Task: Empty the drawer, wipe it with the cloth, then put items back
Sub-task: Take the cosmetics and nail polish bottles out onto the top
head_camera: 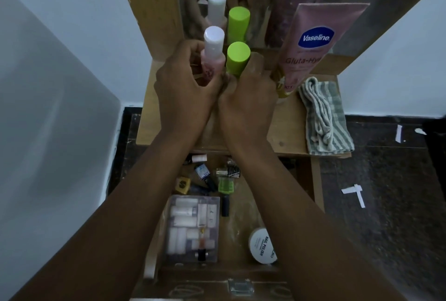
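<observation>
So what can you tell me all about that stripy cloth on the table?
The stripy cloth is soft woven fabric with grey-green and off-white stripes. It lies bunched and loosely folded on the right part of the wooden tabletop, its near end reaching the table's front edge. It sits just right of the pink Vaseline tube; whether they touch is unclear. Neither of the hands is on it, and it looks dry and unused.

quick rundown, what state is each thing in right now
drawer: open, items inside
pink bottle: upright, capped, gripped by left hand
green-capped bottle: upright, held by right hand
Vaseline tube: standing, leaning on the mirror
cloth: crumpled, unused on the tabletop
nail polish tub: closed, in drawer
</observation>
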{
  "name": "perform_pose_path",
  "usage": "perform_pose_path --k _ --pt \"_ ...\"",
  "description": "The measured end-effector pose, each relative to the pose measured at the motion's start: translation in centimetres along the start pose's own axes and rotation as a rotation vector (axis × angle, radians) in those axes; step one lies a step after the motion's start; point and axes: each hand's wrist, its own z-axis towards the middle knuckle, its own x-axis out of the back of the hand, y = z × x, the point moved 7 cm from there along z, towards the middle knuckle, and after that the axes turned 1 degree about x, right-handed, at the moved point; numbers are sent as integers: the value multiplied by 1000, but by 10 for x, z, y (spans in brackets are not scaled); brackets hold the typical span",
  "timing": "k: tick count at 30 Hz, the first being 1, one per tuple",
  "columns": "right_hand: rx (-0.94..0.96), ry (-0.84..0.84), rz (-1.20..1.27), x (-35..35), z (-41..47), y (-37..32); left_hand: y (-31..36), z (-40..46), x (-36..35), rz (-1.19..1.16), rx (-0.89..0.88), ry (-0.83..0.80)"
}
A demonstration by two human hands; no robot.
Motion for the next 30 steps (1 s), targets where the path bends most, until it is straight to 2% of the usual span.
perform_pose_path --k 5,12,16,21,24,27,30 --pt "-37 36 23 -4 7 -2 -5 9 -4 -31 4 12" --pt "-37 -8 54 -12 6 -5 -18 12 -6 -39 26 -15" --pt "55 -120 66 -5 -8 -3 -18 7 4 -97 90 13" --pt "195 -147 85 27 -38 12 -8 -36 21 -177 191 28" --pt "265 -283 139 37 -61 22 2 -77 29 -186 193 -51" --pt "280 -526 81 34 -94 45 0 -130 25 -149 233 -261" --pt "201 -730 -74 30 -130 87 -15 -180 11 -27 325 -444"
